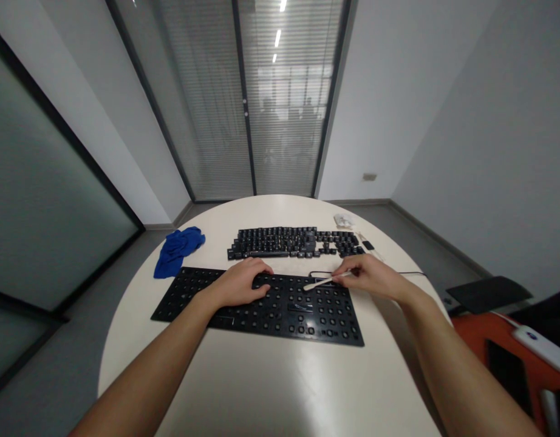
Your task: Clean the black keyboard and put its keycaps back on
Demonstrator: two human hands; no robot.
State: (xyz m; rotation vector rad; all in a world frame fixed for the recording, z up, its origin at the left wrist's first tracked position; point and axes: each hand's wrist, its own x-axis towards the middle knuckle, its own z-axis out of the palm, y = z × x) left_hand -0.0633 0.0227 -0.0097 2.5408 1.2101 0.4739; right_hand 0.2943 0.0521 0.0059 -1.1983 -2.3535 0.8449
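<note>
- The smooth, pale table [243, 388] is nearest, with a bare shiny part.
- On it lies the flat black keyboard base [280, 315], long from left to right, dotted with small square bumps.
- The left hand [243, 282] rests on its far edge, thumb and fingers apart, gripping nothing I can see.
- The right hand [364, 276] pinches a thin white stick [317, 283]. Its tip points left, over the base's far right part. The right hand is nearer that spot; I cannot tell if the tip touches.
- Left: a soft, crumpled blue cloth [177, 249].
- Farther: hard black keycaps [280, 241] in rows.
</note>
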